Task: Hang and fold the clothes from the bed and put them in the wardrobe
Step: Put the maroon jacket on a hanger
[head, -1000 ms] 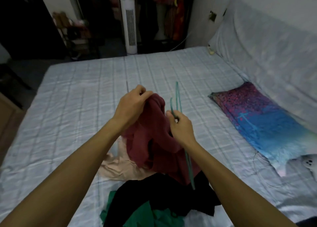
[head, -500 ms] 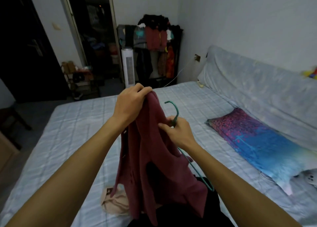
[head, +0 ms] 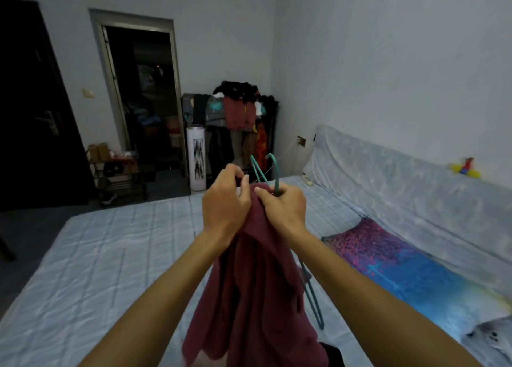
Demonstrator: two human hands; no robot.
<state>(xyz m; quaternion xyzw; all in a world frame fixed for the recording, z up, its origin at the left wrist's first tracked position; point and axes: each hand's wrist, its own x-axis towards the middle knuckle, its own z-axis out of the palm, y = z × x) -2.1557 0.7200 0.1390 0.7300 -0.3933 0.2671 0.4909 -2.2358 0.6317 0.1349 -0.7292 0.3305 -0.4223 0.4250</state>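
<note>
Shirt [head: 257, 283] hangs above bed [head: 110, 250]; my left hand [head: 225, 200] pinches its top, my right hand [head: 282, 207] grips teal hanger [head: 277, 176] and fabric.

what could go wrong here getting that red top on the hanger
1. The left hand and right hand bunch the red top tightly by the hook of the hanger, so the wire may snag a fold, not the neck opening.
2. The hanger's lower end pokes out bare and tilted; the top might sit lopsided and slip onto the bed.
</note>
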